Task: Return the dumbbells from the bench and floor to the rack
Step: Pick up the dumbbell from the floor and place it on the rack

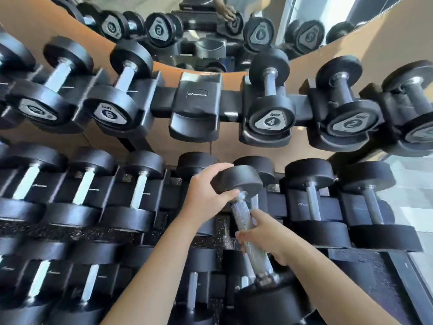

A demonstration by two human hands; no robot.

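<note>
1. Nearest the lens sits the near head of the dumbbell [242,212], a black disc low in the frame. Its ridged metal handle slopes up and away to the far head.
2. Right hand [267,238]: fingers wrapped fully round the handle. Judged to be the load-bearing grip, since a closed fist on the bar carries the weight best.
3. Left hand [206,193]: palm and fingers clasp the far head from the left, with the thumb under its rim. Judged to be a steering grip that aims that end at a slot.
4. Location of the dumbbell: in front of the middle row of the rack [164,99], tilted, in both hands. Whether any part of it touches the rack cannot be told.
5. Free places: one empty cradle [196,102] on the top row, between the weight marked 6 [110,113] and the weight marked 4 [270,118]. Any gap in the middle row directly behind the held dumbbell is hidden by the hands.
6. Stored weights lie with handles pointing front to back and heads resting in moulded seats, presumably so they cannot roll.
7. Mirror [253,5] above the rack repeats the top row.
8. Progress: this dumbbell is not yet seated.
</note>
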